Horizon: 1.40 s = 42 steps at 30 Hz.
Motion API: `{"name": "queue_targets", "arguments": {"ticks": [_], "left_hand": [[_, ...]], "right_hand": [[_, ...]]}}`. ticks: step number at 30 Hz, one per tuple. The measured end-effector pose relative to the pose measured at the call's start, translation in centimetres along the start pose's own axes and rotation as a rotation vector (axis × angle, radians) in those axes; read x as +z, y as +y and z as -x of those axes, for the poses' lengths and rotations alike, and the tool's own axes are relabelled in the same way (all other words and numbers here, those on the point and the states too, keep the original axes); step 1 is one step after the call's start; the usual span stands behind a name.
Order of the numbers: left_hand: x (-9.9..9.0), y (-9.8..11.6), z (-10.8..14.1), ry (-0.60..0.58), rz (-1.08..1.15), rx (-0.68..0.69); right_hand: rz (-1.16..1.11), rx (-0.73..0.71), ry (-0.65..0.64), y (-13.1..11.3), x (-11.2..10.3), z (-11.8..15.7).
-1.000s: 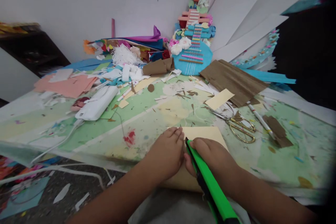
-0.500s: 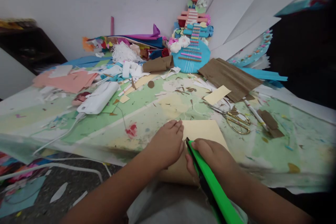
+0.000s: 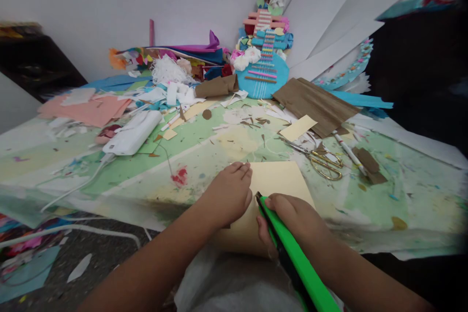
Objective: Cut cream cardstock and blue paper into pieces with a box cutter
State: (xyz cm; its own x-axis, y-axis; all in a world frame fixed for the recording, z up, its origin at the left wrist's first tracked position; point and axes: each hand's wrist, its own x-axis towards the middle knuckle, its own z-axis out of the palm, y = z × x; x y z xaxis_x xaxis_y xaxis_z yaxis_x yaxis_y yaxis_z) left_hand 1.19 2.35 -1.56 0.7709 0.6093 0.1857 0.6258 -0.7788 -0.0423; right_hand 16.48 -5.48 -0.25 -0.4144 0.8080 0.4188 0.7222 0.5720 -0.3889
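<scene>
Left hand (image 3: 231,194) open atop cream paper (image 3: 280,175), right hand (image 3: 292,217) gripping green-and-black tool (image 3: 291,252) over it, gold-handled scissors (image 3: 316,158) right of the paper

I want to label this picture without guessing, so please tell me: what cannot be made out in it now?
All in the head view:
Cream sheet: the part beneath the left hand is hidden by that hand.
Green tool: its rear end is cut off by the bottom edge.
Right hand: some fingers are hidden by the hand itself and the tool.
Dark shelf: its contents are too dark and blurred.
</scene>
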Motion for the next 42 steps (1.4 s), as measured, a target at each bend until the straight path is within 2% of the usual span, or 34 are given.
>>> {"name": "queue_targets", "arguments": {"ticks": [3,8,15,21,31,42], "left_hand": [[-0.1,0.0,0.0,0.002,-0.014,0.003],[-0.1,-0.1,0.0,0.002,-0.041,0.012],[0.2,-0.2,-0.1,0.005,-0.059,0.017],[0.2,-0.2,-0.1,0.007,-0.057,0.015],[-0.1,-0.2,-0.1,0.002,-0.046,0.015],[0.3,-0.3,-0.1,0.013,-0.06,0.017]], "right_hand": [[0.004,-0.002,-0.013,-0.2,0.0,-0.1],[0.129,-0.072,0.108,-0.5,0.4,0.1],[0.126,-0.059,0.101,-1.1,0.4,0.8],[0.139,-0.059,0.148,-1.4,0.6,1.5],[0.15,-0.036,0.119,-2.4,0.4,1.6],[0.128,0.003,0.127,-2.4,1.5,3.4]]}}
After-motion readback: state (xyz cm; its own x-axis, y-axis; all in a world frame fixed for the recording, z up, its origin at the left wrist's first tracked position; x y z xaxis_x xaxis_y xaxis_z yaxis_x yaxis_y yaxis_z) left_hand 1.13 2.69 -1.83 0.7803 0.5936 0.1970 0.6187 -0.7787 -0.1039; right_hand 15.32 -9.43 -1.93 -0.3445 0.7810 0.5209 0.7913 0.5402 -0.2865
